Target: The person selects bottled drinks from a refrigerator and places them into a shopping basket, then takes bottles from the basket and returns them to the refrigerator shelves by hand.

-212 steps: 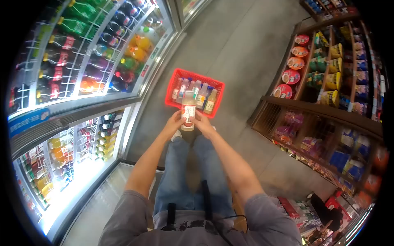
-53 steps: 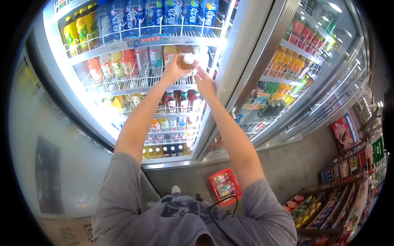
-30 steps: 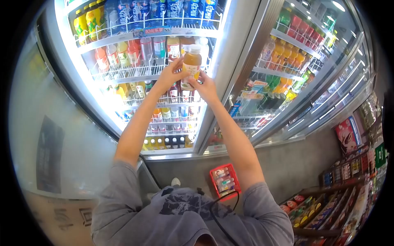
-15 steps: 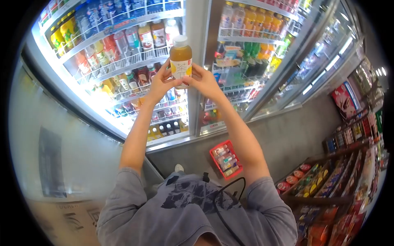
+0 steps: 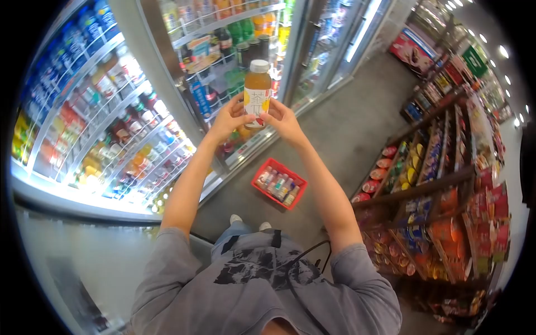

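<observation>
An amber drink bottle [image 5: 257, 95] with a white cap and a white and yellow label is upright between my hands. My left hand [image 5: 228, 118] grips its lower left side, and my right hand [image 5: 283, 120] grips its lower right side, with both thumbs on the front of the label. Below my hands, a red basket [image 5: 300, 196] stands on the floor and holds several bottles lying side by side.
An open lit cooler [image 5: 84, 128] full of bottles is on the left, its door [image 5: 111, 262] below it. Closed glass coolers [image 5: 223, 50] stand ahead. Snack shelves [image 5: 424, 184] line the right side. Grey floor [image 5: 346, 117] runs between them.
Since the earlier cooler views, both hands have drawn the bottle out of the cooler. The view has turned right, so the open cooler lies further left and the basket appears nearer and higher.
</observation>
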